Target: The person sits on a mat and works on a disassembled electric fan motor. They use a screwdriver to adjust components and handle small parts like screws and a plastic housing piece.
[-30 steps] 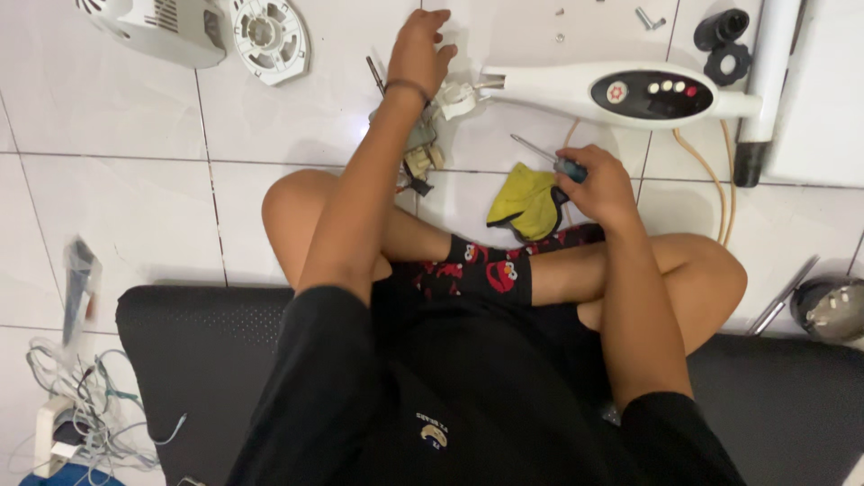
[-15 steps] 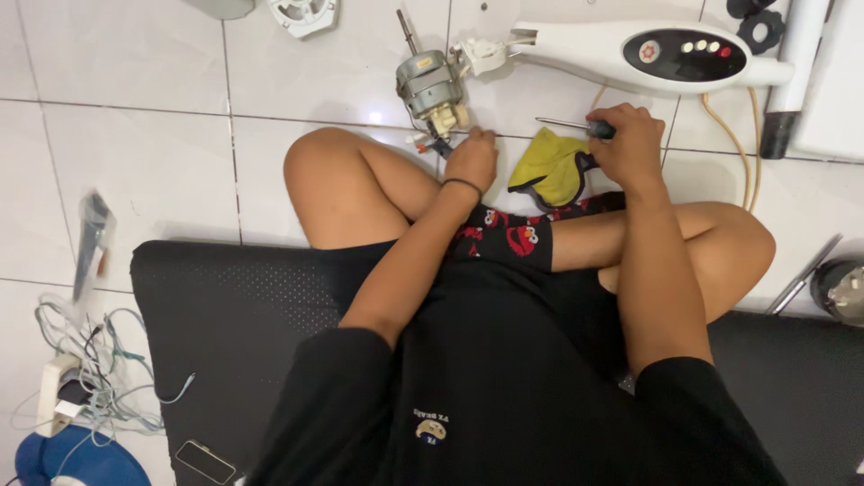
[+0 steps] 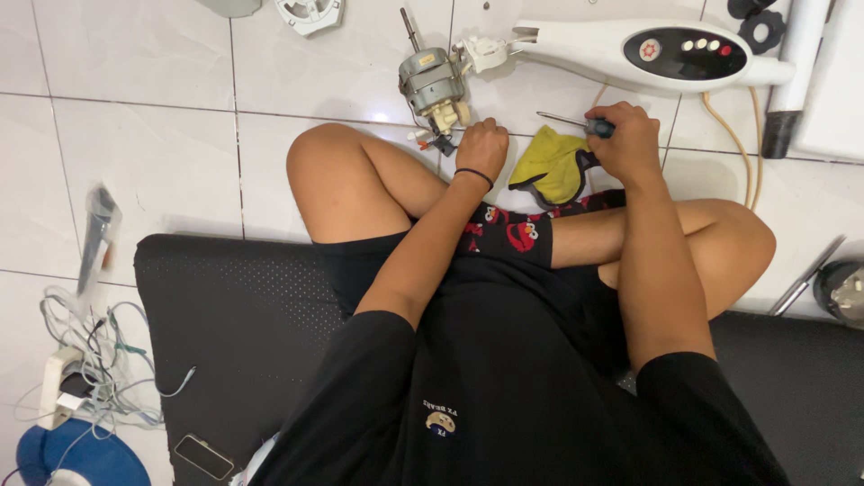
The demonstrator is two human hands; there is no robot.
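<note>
Seated cross-legged on a black mat [image 3: 225,306], facing white floor tiles [image 3: 135,135]. Left hand [image 3: 482,147] curled into a loose fist, knuckles down just beside the small electric motor [image 3: 432,85] — touching its lower wiring end or only near it, cannot tell. Right hand [image 3: 627,139] closed around the dark handle of a screwdriver [image 3: 576,121], shaft pointing left toward the motor, tip well short of it.

Judged from the layout, well into a strip-down: motor already out of its housing and lying bare on the tile, shaft up and away, with the white control housing [image 3: 648,54] set apart just beyond it and a white grille piece [image 3: 310,11] pushed to the far edge. Still joined, it seems — thin leads running from motor toward the housing; loose small connectors at the motor's near end.

Around: a yellow cloth [image 3: 551,166] between the hands, over the shins; a beige cord [image 3: 742,153] looping right; a black-and-white tube [image 3: 792,72] at the far right; a tangle of cables [image 3: 99,360] and a blue round thing [image 3: 76,454] at the left; a phone [image 3: 205,456] on the mat. Knees crowding the working space; cloth close under the screwdriver.
</note>
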